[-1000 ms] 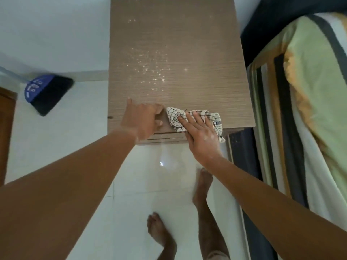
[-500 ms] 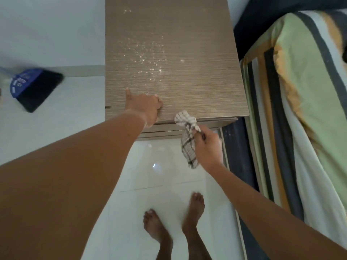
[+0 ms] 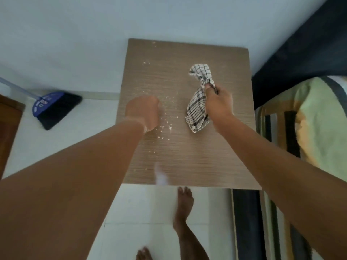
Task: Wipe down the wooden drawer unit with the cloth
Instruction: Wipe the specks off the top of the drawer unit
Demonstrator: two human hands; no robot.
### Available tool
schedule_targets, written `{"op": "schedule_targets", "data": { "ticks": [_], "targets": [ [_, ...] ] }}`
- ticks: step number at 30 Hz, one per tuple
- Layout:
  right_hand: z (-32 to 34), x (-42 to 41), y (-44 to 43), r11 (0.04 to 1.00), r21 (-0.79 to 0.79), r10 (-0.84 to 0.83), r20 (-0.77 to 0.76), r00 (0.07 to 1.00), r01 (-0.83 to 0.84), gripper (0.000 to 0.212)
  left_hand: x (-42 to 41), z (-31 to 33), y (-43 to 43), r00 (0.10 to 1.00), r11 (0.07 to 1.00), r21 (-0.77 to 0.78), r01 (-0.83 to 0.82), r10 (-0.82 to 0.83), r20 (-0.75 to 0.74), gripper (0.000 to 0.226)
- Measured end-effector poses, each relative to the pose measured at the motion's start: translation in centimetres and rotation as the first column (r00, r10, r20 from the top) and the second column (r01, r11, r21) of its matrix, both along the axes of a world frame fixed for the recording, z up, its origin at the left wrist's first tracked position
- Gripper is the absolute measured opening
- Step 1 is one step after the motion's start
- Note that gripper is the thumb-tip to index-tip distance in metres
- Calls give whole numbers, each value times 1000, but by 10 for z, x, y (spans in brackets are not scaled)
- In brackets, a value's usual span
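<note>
The wooden drawer unit [image 3: 187,156] stands against the wall, and I look straight down on its top. White crumbs or dust speckle the left and middle of that top. My right hand [image 3: 218,103] grips a bunched white cloth with dark checks [image 3: 199,102] above the right half of the top; the cloth hangs from my fist at both ends. My left hand [image 3: 143,113] is curled into a fist over the left middle of the top, beside the crumbs.
A blue and black broom head [image 3: 54,107] lies on the white floor at the left. A bed with a striped green and yellow cover [image 3: 319,128] sits close on the right. My bare feet [image 3: 185,203] stand on the tiles before the unit. A brown door edge [image 3: 7,132] shows far left.
My right hand has lifted the cloth from the unit's front edge up over the top's right half. My left hand has moved from the front edge inward. I have stepped closer.
</note>
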State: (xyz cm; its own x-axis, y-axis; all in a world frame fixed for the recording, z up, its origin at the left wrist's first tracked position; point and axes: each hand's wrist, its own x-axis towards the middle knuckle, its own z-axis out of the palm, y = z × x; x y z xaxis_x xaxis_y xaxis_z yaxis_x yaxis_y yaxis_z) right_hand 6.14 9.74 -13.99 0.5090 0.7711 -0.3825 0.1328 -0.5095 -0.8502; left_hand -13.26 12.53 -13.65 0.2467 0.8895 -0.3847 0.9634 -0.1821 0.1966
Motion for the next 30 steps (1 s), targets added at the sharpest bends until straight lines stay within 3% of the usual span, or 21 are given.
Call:
{"op": "schedule_targets", "data": {
  "ticks": [2, 5, 8, 12, 15, 19, 26, 30],
  "targets": [
    [-3, 13, 41, 1000, 5, -12, 32, 999, 12, 25, 2, -1, 23, 999, 1000, -4, -30, 30, -17, 34],
    [-5, 28, 104, 989, 144, -42, 163, 986, 18, 22, 3, -6, 43, 995, 997, -62, -38, 32, -95, 55],
    [-9, 33, 156, 978, 203, -39, 350, 936, -35, 29, 2, -14, 52, 992, 992, -80, -99, 92, -84, 53],
    [-57, 31, 186, 944, -84, 307, 580, 754, -319, 38, 0, -17, 56, 989, 992, -99, -75, 62, -132, 61],
    [-83, 5, 194, 848, -155, 468, 667, 580, -507, 48, 1, -21, 56, 989, 990, -114, -82, 66, -134, 62],
    [-90, -31, 215, 805, -150, 483, 728, 486, -574, 50, -2, -25, 56, 988, 988, -140, -71, 50, -148, 66],
    [-92, -29, 211, 774, -149, 512, 719, 470, -615, 51, -2, -24, 55, 986, 984, -154, -90, 66, -154, 71],
    [-88, -33, 158, 737, -153, 535, 727, 431, -658, 49, -5, -27, 56, 986, 987, -148, -69, 45, -164, 73]
  ]
}}
